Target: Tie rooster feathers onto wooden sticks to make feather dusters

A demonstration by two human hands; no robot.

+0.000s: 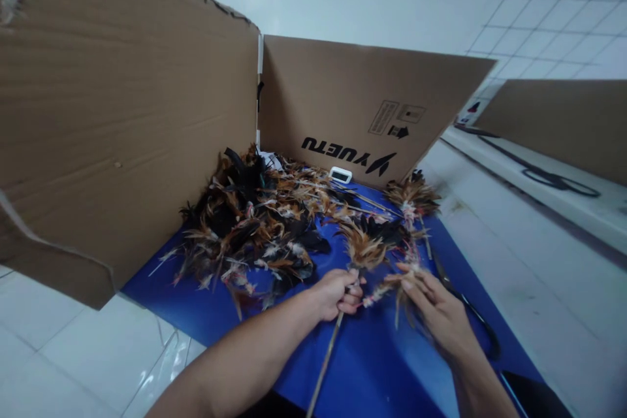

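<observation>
My left hand (339, 294) is wrapped round the thin stick of a feather duster (366, 247). Brown and black feathers fan out above the fist, while the bare stick (324, 366) slants down toward me. To its right, my right hand (438, 310) has its fingers closed on a feather string (378, 294), slightly blurred. This strand of small feathers, bound with pinkish thread, runs across to the left fist. Several loose brown and black feather bundles (274, 235) are heaped on the blue tabletop (362, 366), left of and beyond my hands.
Tall cardboard panels (127, 111) stand along the left and back. A small white display device (340, 175) rests against the back panel. Another feather bunch (414, 194) lies at the back right. A black-handled tool (482, 323) and a dark flat device (533, 395) lie at right.
</observation>
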